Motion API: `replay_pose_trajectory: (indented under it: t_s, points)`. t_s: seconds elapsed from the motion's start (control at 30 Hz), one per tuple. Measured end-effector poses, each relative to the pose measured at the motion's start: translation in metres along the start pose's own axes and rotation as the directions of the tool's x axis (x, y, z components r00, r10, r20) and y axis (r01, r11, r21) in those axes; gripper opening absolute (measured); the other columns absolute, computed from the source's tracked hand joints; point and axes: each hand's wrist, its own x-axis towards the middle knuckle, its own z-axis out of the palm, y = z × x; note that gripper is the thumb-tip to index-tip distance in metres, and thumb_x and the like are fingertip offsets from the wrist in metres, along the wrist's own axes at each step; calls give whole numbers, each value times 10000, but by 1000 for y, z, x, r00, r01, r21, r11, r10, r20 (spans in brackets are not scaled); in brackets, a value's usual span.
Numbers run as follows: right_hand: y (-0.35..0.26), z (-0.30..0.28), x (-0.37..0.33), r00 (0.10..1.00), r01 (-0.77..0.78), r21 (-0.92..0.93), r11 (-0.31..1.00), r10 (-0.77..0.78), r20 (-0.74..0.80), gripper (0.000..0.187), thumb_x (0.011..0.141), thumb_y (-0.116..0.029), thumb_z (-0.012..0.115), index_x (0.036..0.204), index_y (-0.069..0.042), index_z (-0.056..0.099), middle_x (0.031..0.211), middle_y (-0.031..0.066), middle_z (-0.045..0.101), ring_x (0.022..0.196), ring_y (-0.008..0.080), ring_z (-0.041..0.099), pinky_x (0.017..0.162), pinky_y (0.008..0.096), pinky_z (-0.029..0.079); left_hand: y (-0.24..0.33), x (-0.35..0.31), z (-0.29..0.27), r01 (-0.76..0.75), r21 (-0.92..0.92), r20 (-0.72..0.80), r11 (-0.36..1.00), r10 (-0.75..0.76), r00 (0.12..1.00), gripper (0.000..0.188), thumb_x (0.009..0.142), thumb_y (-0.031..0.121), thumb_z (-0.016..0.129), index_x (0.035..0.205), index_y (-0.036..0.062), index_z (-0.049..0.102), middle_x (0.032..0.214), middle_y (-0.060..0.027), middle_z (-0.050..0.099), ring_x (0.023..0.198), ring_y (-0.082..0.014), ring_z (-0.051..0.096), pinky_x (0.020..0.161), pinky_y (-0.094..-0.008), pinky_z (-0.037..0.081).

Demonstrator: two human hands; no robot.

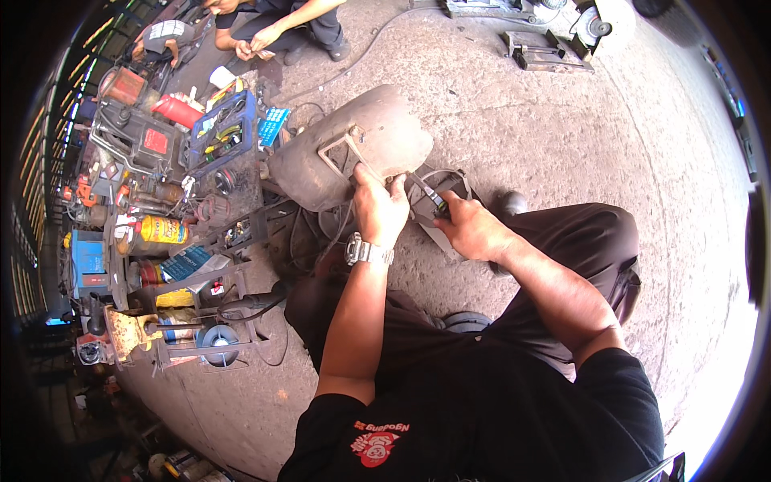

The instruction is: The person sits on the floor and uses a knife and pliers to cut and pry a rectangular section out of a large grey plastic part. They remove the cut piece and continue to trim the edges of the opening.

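Nearest, a black shirt (482, 410) fills the bottom of the frame, with dark trousers (574, 241) spread beyond it. Just past them, near the centre, there's a curved welding shield (393, 120), held tilted: dull grey-brown, scuffed and dusty, with a pale rectangular window frame (328, 157) in its face. The left hand (381, 207), a silver watch (353, 249) at its wrist, pinches the shield's lower edge beside that frame, thumb standing apart from the forefinger. The right hand's (472, 228) fingers are curled tight round the dark-and-green handle of a slim tool (434, 198); its metal shaft points at the shield's lower right edge, though I can't tell whether it touches. Farther off, at left, I see a yellow container (165, 230), a blue tool case (250, 120) and a red bottle (178, 111). At the upper left a co-worker (323, 28) crouches, hands close together, on the concrete floor (562, 136)
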Motion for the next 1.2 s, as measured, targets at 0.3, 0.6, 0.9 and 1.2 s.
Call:
replay_pose_trajectory:
  t_s: [0.3, 0.6, 0.9, 1.2]
  points:
    - [8, 2, -5, 1000, -2, 20, 1000, 2, 9, 493, 999, -200, 592, 1395, 40, 421, 1015, 318, 689, 1041, 457, 668, 904, 514, 537, 0, -2, 5, 20, -66, -11, 998, -21, 1000, 463, 864, 94, 772, 1110, -82, 422, 982, -314, 651, 917, -483, 667, 796, -486, 537]
    - [2, 6, -15, 969, 136, -115, 984, -156, -189, 530, 993, -212, 598, 1432, 19, 410, 1092, 296, 684, 1068, 440, 673, 909, 502, 550, -4, -1, 0, -137, -281, -144, 950, 99, 985, 453, 877, -78, 717, 1196, -83, 395, 1196, -262, 628, 1035, -278, 671, 880, -362, 546]
    - [-43, -15, -27, 996, 71, 167, 983, -79, 39, 548, 1016, -202, 549, 1459, 51, 349, 1039, 336, 683, 1074, 473, 655, 931, 529, 525, -9, -3, -3, -178, -619, -239, 765, 33, 970, 441, 916, -119, 657, 1232, -53, 357, 1193, -199, 577, 1080, -219, 620, 929, -334, 529]
    - [-34, -12, -22, 990, 140, 226, 964, -130, -60, 492, 986, -195, 646, 1384, 33, 469, 848, 275, 693, 866, 425, 714, 750, 471, 553, -5, -1, -9, -136, -653, -136, 745, 62, 989, 321, 940, -120, 613, 1137, -29, 376, 1154, -180, 596, 995, -207, 657, 887, -345, 570]
